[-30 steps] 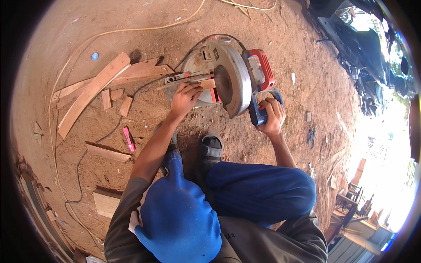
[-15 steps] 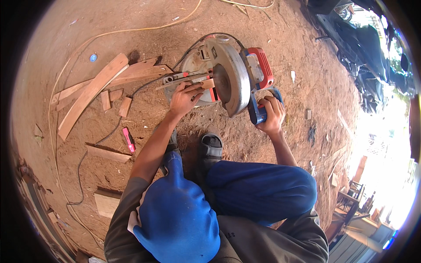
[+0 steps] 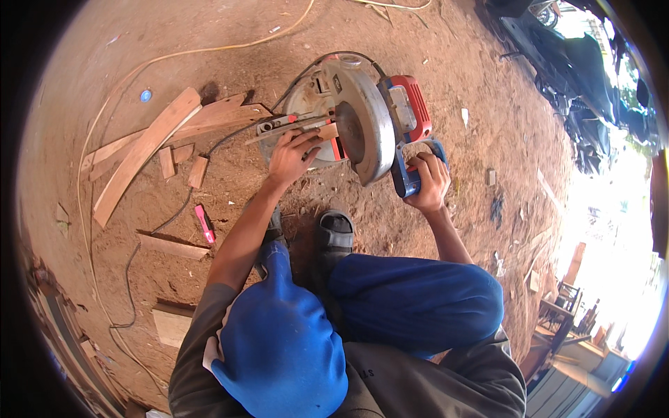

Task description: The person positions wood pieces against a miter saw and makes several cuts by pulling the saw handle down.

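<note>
On the dirt floor in front of me stands a miter saw (image 3: pixel 375 132) with a grey blade guard, a red motor housing and a blue handle (image 3: pixel 406 182). My right hand (image 3: pixel 428 182) is wrapped round that handle. Across the saw's base, my left hand (image 3: pixel 293 155) presses a small piece of wood (image 3: pixel 329 132) against the metal fence (image 3: pixel 279 126), its fingers closed over it. The wood's right end reaches the round blade (image 3: pixel 350 132), which sits low beside it. My left fingers cover part of the wood.
Left of the saw lie long wooden boards (image 3: pixel 146 155), short offcuts (image 3: pixel 198 172) and a pink tool or marker (image 3: pixel 205 223). A dark cable (image 3: pixel 182 207) and a yellow cord (image 3: pixel 202 50) cross the ground. Motorcycles (image 3: pixel 557 76) stand at the far right; wooden furniture (image 3: pixel 557 327) is at the near right.
</note>
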`<state>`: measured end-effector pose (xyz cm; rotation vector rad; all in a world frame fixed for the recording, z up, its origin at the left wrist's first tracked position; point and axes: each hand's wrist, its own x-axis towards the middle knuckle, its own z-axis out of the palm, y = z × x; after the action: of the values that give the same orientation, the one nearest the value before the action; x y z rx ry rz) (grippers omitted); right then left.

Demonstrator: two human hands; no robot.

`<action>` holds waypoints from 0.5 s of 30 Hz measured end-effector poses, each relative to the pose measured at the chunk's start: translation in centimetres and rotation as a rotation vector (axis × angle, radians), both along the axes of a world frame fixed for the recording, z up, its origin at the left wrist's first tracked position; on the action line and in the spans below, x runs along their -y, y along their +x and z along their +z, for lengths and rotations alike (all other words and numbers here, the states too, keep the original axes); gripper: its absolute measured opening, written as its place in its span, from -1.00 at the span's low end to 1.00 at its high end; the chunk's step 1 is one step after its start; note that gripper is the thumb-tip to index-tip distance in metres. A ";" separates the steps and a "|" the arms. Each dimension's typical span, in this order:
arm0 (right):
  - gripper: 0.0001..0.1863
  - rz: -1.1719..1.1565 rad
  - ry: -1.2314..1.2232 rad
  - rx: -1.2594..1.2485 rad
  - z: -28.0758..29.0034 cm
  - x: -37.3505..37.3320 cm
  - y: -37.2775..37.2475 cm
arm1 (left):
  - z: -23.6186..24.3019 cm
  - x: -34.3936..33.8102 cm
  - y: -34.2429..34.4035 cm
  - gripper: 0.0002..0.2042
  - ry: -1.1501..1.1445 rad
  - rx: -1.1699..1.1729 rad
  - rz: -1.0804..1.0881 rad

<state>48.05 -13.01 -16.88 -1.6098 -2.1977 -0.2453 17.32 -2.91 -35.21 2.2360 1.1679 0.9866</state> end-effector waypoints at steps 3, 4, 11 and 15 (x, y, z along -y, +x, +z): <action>-0.46 0.007 -0.005 0.001 0.0 0.0 0.1 | -0.1 0.0 0.1 -0.77 0.020 0.007 0.019; -0.45 0.011 -0.006 0.002 0.2 -0.1 0.0 | -0.2 0.0 0.0 -0.77 0.020 0.004 0.017; -0.43 0.028 -0.044 -0.019 1.1 -0.3 0.3 | 0.1 -0.1 -0.1 -0.78 0.033 -0.005 0.021; -0.43 0.021 -0.039 -0.016 1.2 -0.5 0.3 | 0.1 -0.1 0.2 -0.72 0.062 0.001 0.025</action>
<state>48.34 -12.51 -15.66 -1.6026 -2.2186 -0.1840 17.47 -2.86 -35.10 2.2743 1.1825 1.0469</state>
